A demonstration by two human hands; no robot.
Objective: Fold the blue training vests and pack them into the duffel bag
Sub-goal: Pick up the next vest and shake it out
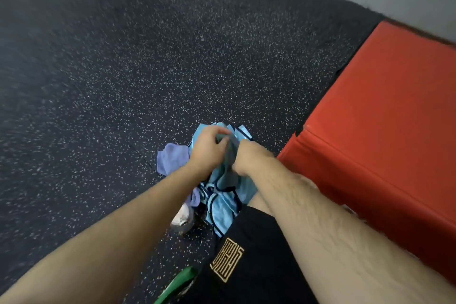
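Left hand (206, 148), right hand (247, 159): fists on blue vests (222, 202)

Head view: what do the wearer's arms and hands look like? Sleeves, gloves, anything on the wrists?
Left forearm and right forearm are bare to the frame edge, no sleeves. Left hand and right hand: no gloves, no watch or band on either wrist; too blurred to judge rings. The right forearm is hairy. Black shorts with a gold maze-like emblem.
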